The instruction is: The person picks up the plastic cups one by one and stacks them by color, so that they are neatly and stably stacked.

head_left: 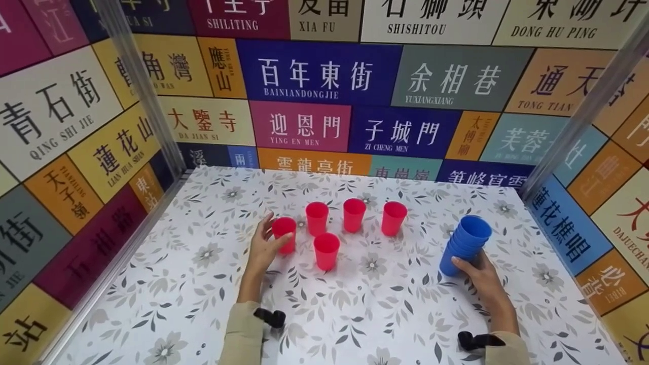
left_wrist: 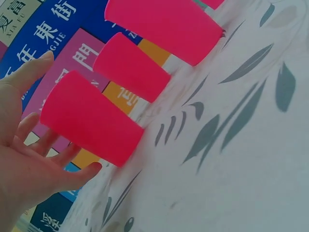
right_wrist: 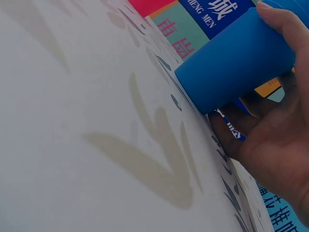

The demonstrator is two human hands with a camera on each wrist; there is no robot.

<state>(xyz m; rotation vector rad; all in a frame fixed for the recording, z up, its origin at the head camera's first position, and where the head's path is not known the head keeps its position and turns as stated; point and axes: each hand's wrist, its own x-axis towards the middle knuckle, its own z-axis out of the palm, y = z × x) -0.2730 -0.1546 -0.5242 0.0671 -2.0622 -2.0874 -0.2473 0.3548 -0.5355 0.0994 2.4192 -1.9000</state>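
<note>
In the head view, my left hand (head_left: 264, 247) is around the leftmost red cup (head_left: 285, 234), its thumb across the near side and other fingers spread on the far left. The left wrist view shows this hand (left_wrist: 34, 159) with fingers apart behind the upright cup (left_wrist: 91, 118), not closed tightly round it. A nested stack of blue cups (head_left: 464, 246) stands at the right. My right hand (head_left: 484, 281) grips the stack low down, thumb in front. In the right wrist view the fingers curl under the lowest blue cup (right_wrist: 231, 63), its base at the tabletop.
More upright red cups stand nearby: one in front (head_left: 326, 252) and a back row with a left cup (head_left: 317, 219), a middle cup (head_left: 354, 215) and a right cup (head_left: 394, 219). Sign-covered walls (head_left: 314, 71) enclose the flower-patterned table (head_left: 167, 284) at the back and sides.
</note>
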